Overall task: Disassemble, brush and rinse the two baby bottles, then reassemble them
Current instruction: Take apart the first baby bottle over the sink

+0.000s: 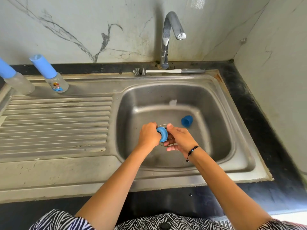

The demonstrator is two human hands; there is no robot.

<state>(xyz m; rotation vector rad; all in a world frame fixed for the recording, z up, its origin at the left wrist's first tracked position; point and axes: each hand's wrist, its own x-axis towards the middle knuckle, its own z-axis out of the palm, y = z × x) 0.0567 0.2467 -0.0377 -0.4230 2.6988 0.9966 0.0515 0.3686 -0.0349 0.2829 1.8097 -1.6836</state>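
Both hands over sink basin (207, 100): left hand (148, 135) fingers wrapped round blue collar (162, 133), right hand (180, 140) fingers pinching its far side; light, probably slippery, best held by rim.

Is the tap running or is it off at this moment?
Off. No water comes out of the tap, and nothing falls into the sink under its spout.

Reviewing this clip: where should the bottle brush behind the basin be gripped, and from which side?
Grip the bottle brush by its grey handle end, coming from above on the right. It lies flat along the sink's back rim, bristles pointing left, handle right of the tap and unobstructed.
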